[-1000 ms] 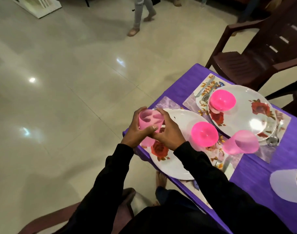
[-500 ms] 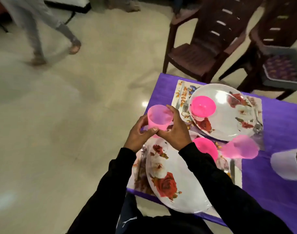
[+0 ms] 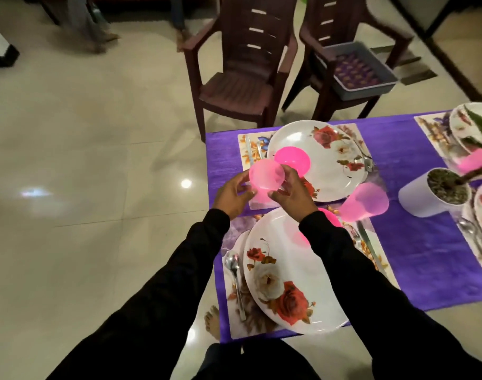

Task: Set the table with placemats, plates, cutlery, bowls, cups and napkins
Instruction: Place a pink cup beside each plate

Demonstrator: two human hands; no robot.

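Observation:
My left hand (image 3: 232, 194) and my right hand (image 3: 292, 192) both hold a translucent pink cup (image 3: 265, 178) above the left end of the purple table (image 3: 415, 242), between two place settings. The near white floral plate (image 3: 286, 272) lies on a placemat (image 3: 234, 319), with a spoon (image 3: 235, 278) to its left and a pink bowl (image 3: 329, 219) partly hidden by my right sleeve. The far floral plate (image 3: 324, 154) carries another pink bowl (image 3: 293, 160). A second pink cup (image 3: 364, 202) stands between the plates.
A white plant pot (image 3: 434, 192) stands right of the cups. More plates and a placemat (image 3: 437, 133) lie at the right edge. Two brown plastic chairs (image 3: 242, 69) stand beyond the table; one holds a grey tray (image 3: 363, 69). A person's legs are at the top left.
The view has swung right, showing more of the table. Both hands have carried the pink cup farther, from over the near plate to between the two settings.

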